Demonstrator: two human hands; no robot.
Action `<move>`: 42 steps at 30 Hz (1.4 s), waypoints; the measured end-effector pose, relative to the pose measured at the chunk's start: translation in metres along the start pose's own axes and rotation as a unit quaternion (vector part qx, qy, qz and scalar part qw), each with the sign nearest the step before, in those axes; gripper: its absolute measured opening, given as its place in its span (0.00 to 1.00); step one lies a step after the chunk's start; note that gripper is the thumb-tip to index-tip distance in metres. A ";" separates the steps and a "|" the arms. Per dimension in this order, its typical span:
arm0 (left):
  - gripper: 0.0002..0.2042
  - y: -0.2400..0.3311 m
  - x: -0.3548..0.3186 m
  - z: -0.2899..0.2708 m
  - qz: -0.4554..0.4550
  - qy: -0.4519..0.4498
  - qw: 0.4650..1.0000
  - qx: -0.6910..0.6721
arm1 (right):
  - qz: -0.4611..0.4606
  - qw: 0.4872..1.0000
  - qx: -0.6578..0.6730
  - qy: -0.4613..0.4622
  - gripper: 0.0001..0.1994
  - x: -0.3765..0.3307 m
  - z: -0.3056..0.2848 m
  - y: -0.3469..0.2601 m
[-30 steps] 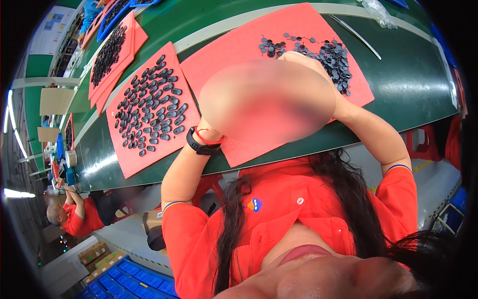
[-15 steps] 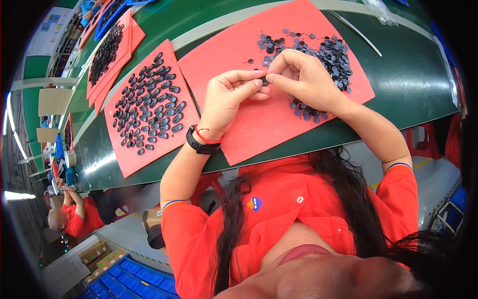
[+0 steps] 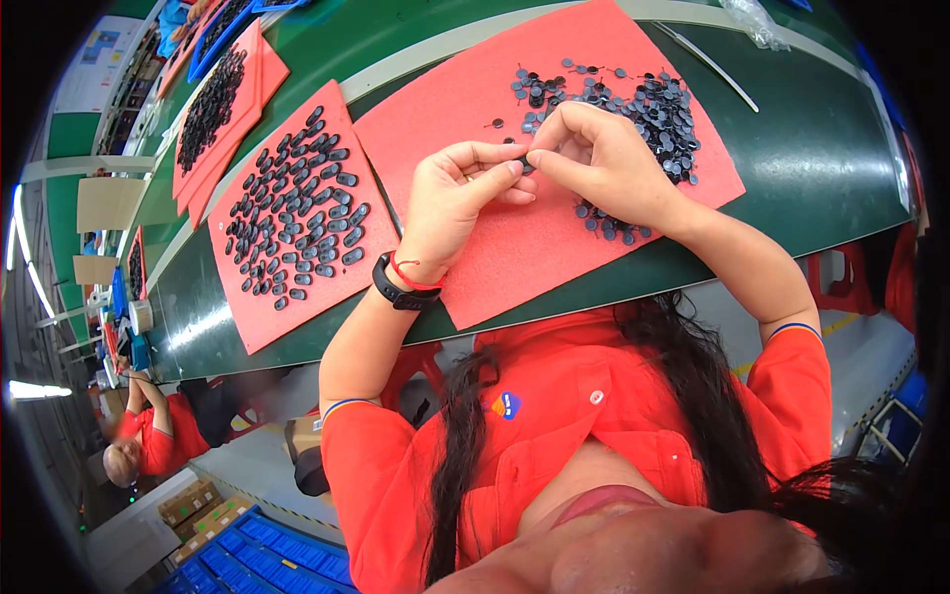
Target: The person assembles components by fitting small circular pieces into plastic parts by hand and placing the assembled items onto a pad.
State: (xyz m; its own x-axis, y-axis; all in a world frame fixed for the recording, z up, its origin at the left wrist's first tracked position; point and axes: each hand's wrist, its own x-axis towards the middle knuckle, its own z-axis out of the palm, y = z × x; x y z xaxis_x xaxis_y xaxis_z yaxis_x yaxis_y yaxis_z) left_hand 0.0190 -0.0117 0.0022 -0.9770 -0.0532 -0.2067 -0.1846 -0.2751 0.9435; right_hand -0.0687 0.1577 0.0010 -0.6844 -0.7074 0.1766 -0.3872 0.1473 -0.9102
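Note:
My left hand (image 3: 450,203) and my right hand (image 3: 612,166) meet fingertip to fingertip above a pink foam sheet (image 3: 475,282). Pinched between them is a small black part (image 3: 525,166), mostly hidden by the fingers. My left thumb and forefinger grip it, and the right thumb and forefinger press at its other side. Beyond and beneath my right hand lie loose dark round discs (image 3: 665,114), some with thin tails. To the left of my left hand, black oval pieces (image 3: 332,223) are spread over a second pink foam sheet (image 3: 242,322).
More pink sheets (image 3: 252,109) with a heap of dark parts (image 3: 210,109) lie at the far left. A thin pale strip (image 3: 708,64) and clear plastic (image 3: 757,25) rest on the green table (image 3: 811,129). Another person (image 3: 163,436) sits at the left; blue crates (image 3: 257,554) stand below.
My hands stay together over the sheet, with only slight shifts of fingers and the left wrist. The person at the left has moved their head.

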 end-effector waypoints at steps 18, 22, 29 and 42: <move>0.10 0.000 0.000 0.001 0.013 0.002 1.000 0.003 | 0.010 0.999 0.029 0.015 0.07 -0.004 0.005 0.000; 0.10 0.001 -0.001 0.000 0.027 0.006 1.000 -0.001 | 0.015 0.998 0.066 0.019 0.10 -0.002 0.007 0.003; 0.09 -0.002 -0.002 0.001 0.062 0.012 0.997 0.041 | 0.123 0.985 0.111 -0.040 0.08 -0.002 0.004 -0.010; 0.07 -0.012 0.006 0.001 0.094 -0.010 0.994 -0.048 | 0.073 0.992 0.104 -0.006 0.08 0.000 0.002 0.001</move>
State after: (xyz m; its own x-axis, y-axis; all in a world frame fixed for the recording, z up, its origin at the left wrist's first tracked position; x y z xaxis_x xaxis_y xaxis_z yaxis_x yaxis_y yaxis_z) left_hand 0.0150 -0.0083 -0.0099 -0.9954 -0.0931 -0.0221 0.0122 -0.3519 0.9359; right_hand -0.0677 0.1569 -0.0010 -0.7163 -0.6970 0.0337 -0.1469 0.1035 -0.9837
